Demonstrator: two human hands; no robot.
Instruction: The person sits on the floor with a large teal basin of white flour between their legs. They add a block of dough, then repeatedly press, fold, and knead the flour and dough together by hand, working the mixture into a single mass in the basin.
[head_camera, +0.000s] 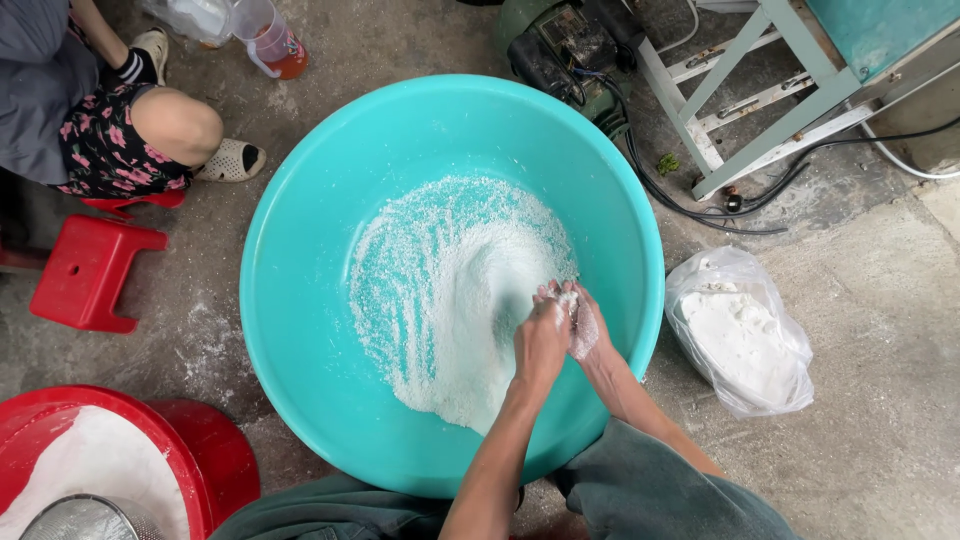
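One turquoise basin (300, 330) holds one heap of white powder (450, 330); at its four o'clock, left hand (541, 340) and right hand (588, 328) press together, each grip clamped on powder clumps

A wide, round turquoise plastic basin (300, 330) sits on the concrete floor, its bottom spread with a loose, crumbly white flour-like powder (450, 300), thin and scattered at the far edge, heaped thicker toward the near side; a small lump of that same white powder (570, 298) is pressed between two dusted hands above the heap's right edge
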